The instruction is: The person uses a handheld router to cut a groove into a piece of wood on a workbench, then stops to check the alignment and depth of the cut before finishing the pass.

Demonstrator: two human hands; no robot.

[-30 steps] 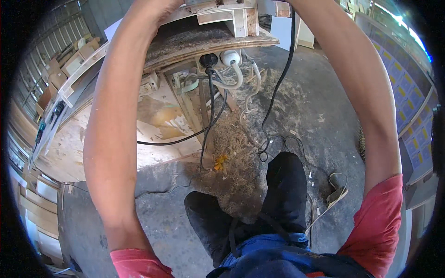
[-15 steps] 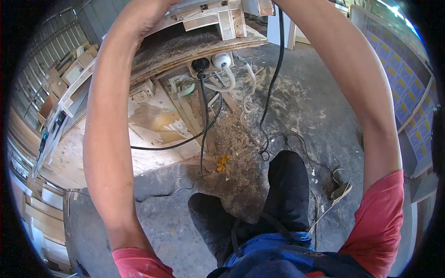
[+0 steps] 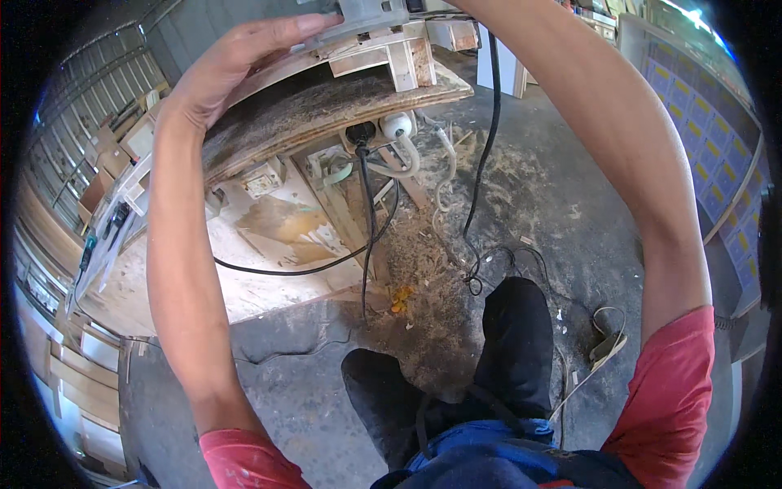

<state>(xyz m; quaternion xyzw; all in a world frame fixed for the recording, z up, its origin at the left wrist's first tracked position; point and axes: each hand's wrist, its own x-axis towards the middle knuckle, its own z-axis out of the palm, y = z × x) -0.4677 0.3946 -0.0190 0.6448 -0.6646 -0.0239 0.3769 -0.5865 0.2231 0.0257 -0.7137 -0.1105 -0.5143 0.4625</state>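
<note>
My left hand [image 3: 244, 61] is lying along the pale frame [image 3: 360, 62] on top of the counter [image 3: 326, 110], one finger stretching toward the clear piece [image 3: 373, 11]; whether I'm pinching the frame from below, I cannot tell. My right hand is staying out of view past the upper edge, so I cannot tell its state either.

I'm judging the frame to be wooden: stiff, fairly light, maybe slippery where dust is coating it. I'm favouring a flat hold on its long rail, off the thin corners. The clear piece is looking like hard plastic, perhaps brittle.

Below the counter's front edge, a black plug [image 3: 359, 132] and a white plug [image 3: 397, 124] are sitting side by side. A black cable [image 3: 492, 106] is hanging just beside the counter's right end, possibly snagging my forearm. Shavings [image 3: 419, 253] are littering the floor beneath the counter.
</note>
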